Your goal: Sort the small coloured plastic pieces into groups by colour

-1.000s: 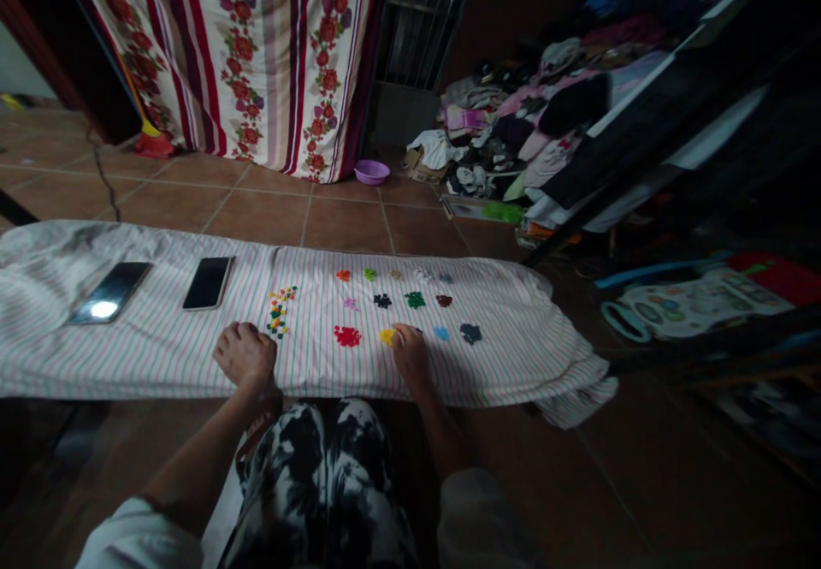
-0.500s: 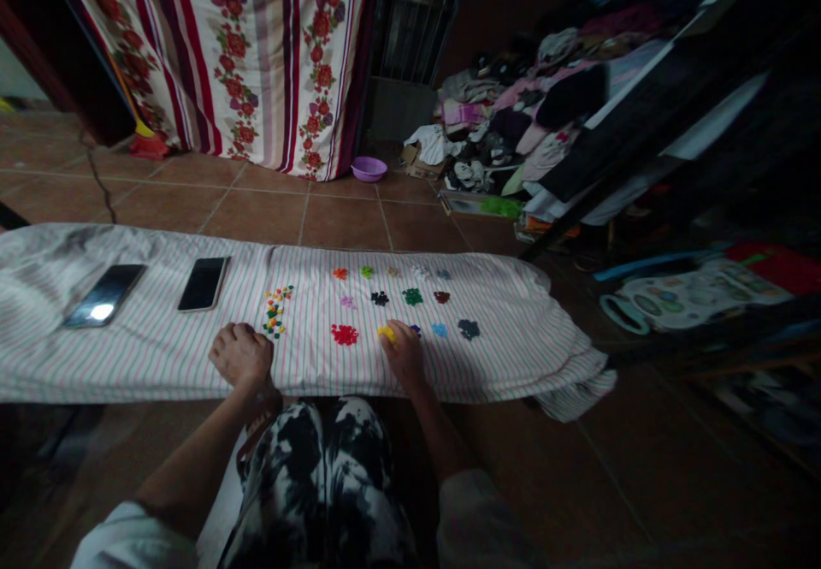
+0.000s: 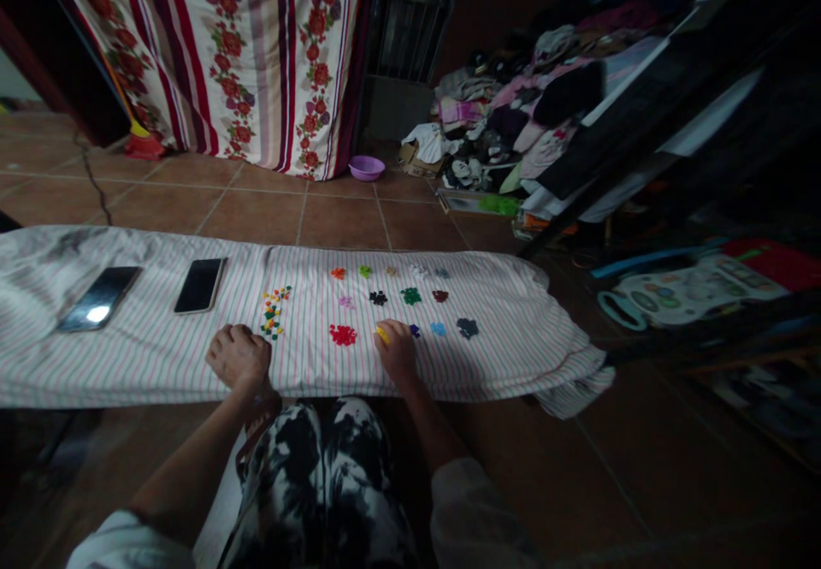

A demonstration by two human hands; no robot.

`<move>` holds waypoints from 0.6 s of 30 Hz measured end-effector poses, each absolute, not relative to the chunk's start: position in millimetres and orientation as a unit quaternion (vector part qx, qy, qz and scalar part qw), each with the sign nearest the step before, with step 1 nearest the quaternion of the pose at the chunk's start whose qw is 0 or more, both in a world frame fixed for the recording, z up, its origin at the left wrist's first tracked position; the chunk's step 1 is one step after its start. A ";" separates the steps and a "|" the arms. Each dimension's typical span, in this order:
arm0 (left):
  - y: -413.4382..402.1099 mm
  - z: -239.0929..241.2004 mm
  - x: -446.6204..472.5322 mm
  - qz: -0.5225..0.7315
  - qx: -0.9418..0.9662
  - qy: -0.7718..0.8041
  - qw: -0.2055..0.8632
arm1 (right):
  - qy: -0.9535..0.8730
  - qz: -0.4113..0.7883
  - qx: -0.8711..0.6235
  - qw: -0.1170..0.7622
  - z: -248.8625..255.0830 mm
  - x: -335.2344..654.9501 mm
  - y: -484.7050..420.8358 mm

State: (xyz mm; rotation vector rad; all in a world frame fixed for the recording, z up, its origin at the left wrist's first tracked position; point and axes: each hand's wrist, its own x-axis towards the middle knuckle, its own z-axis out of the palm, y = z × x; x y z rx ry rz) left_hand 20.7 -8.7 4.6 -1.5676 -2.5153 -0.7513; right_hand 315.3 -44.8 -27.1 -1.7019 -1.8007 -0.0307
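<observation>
On the striped cloth, my left hand rests with its fingers curled under; whatever it may hold is hidden. Just beyond it lies a loose scatter of small mixed orange, yellow, green and white pieces. My right hand is bent down over the small yellow pieces, fingers drawn together on them and covering most of the pile. To its left sits a pile of red pieces. Dark blue pieces peek out at its right, followed by light blue pieces and dark grey pieces.
Farther back stand more small colour piles, among them black pieces, green pieces and brown pieces. Two phones lie at the left. Beyond are a purple basin, a floral curtain and heaped clothes.
My right hand has closed in over the yellow pieces, so less of them shows. My left hand stays in place on the cloth. The view has shifted slightly.
</observation>
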 end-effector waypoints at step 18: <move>-9.7 3.2 20.5 -0.238 -0.520 -0.816 0.079 | -0.600 -0.038 -0.705 0.377 -36.1 316.5 -44.1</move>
